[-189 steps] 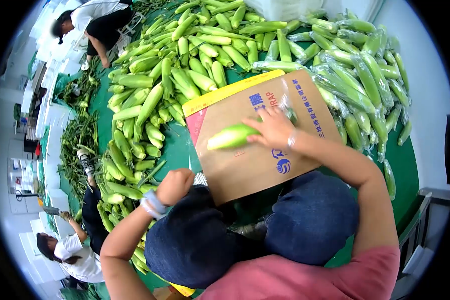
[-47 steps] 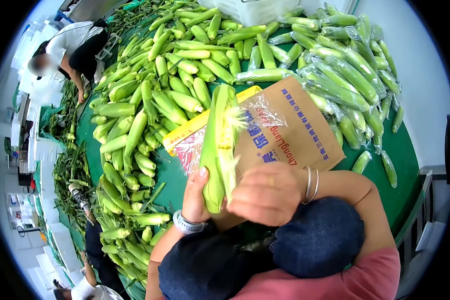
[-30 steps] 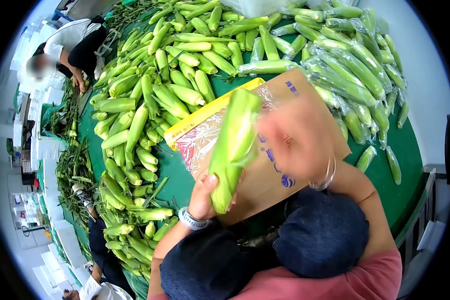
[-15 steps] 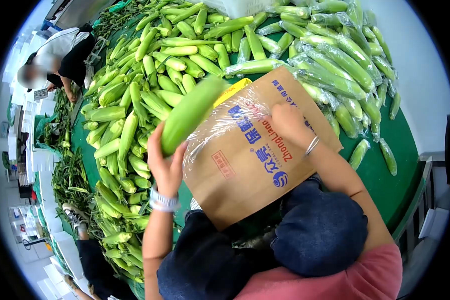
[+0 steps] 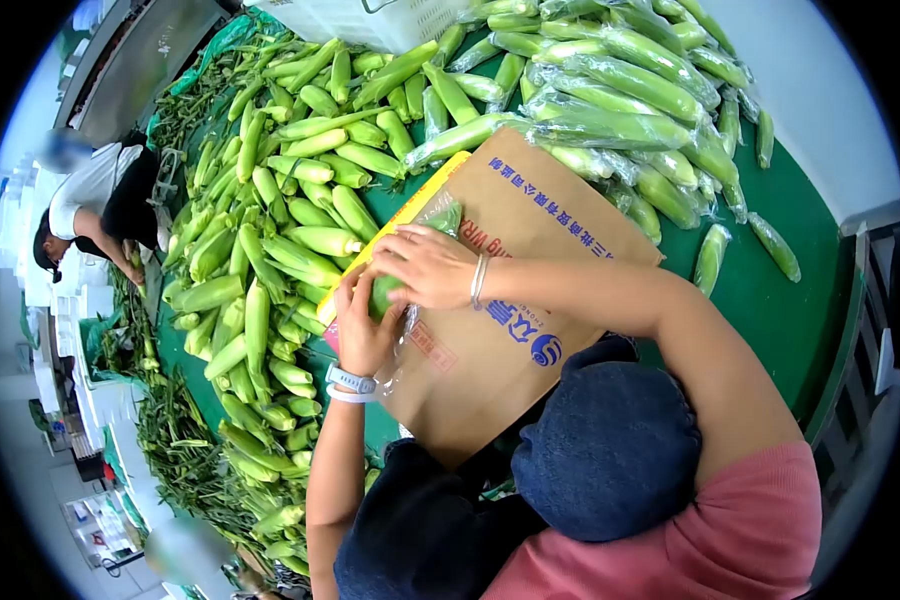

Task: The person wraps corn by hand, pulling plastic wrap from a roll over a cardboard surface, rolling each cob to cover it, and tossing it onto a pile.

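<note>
Edges/room: Floor (image 5: 815, 290), green, runs R to wall (image 5: 790, 120) and dark rail (image 5: 860, 410); green strip visible betw. wrapped pile (image 5: 620, 125) and rail. Loose pile (image 5: 325, 240) fills L side; outer edge meets husks (image 5: 175, 430). Wrapped pile sits far R, near wall. Carton (image 5: 530, 225) lies betw. piles, tilted in plan: yellow L edge close to loose pile, far corner next to wrapped pile (contact: can't tell), near edge at knees (image 5: 610, 445). R forearm crosses carton; brown face shows both sides of it. Crate (image 5: 390, 22), white, stands at far edge of floor, beyond loose pile.

Qty: Loose pile: many, overlapping, can't count. Wrapped pile: same; plus 2 wrapped pcs lying apart, nr R side of floor. Carton: 1. Co-worker (image 5: 95, 195): 1 clearly seen, bent low, upper L. Crate: 1. Hands: 2. L hand (image 5: 365, 325) grasps ear (image 5: 383, 293), thumb nr R hand. R hand (image 5: 425, 268) rests over ear, fingers bent; gripping or only pressing, can't tell. Ear: 1, over carton's L edge, partly hidden by both hands. Clear film (image 5: 407, 320) hangs below R hand; sheet qty unclear. Band (image 5: 352, 383): on L wrist.
</note>
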{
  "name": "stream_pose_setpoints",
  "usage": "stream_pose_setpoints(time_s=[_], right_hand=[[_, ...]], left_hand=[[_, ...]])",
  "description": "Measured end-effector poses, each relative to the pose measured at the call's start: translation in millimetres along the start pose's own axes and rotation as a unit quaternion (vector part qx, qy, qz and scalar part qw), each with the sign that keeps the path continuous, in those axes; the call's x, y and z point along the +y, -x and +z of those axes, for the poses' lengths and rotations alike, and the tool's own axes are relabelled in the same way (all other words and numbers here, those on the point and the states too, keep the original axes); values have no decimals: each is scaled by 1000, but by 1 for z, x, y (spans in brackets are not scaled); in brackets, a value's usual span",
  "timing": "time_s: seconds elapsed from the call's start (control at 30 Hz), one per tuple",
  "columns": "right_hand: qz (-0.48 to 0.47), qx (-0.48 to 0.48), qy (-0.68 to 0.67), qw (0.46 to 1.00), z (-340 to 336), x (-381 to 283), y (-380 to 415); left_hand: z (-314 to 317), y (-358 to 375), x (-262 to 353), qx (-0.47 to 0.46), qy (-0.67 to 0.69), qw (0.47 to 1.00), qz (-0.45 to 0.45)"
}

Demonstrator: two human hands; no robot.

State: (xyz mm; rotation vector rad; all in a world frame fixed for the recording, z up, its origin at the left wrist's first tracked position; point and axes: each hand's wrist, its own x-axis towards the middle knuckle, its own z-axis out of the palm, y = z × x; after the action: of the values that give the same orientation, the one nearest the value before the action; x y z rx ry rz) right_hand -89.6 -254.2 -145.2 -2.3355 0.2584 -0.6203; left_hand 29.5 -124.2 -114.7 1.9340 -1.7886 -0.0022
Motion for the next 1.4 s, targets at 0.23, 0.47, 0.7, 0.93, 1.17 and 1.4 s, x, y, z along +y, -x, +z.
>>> stream_pose_setpoints(time_s=[0.23, 0.47, 0.7, 0.93, 1.17, 1.4], right_hand=[[-68, -110, 202, 971, 0, 3, -15], [-40, -134, 179, 974, -27, -4, 25], [-60, -252, 42, 965, -39, -70, 115], [-39, -43, 291, 955, 17, -2, -30], [180, -268, 236, 917, -29, 21, -83], [193, -211, 206, 936, -16, 27, -73]], left_hand=[[0, 87, 7, 49, -265, 961, -55], [-82, 119, 28, -301, -75, 893, -327], [-99, 82, 85, -407, 402, 813, -111], [-26, 31, 111, -202, -277, 938, 51], [16, -50, 22, -190, -128, 973, -30], [-8, -7, 53, -446, 55, 892, 46]])
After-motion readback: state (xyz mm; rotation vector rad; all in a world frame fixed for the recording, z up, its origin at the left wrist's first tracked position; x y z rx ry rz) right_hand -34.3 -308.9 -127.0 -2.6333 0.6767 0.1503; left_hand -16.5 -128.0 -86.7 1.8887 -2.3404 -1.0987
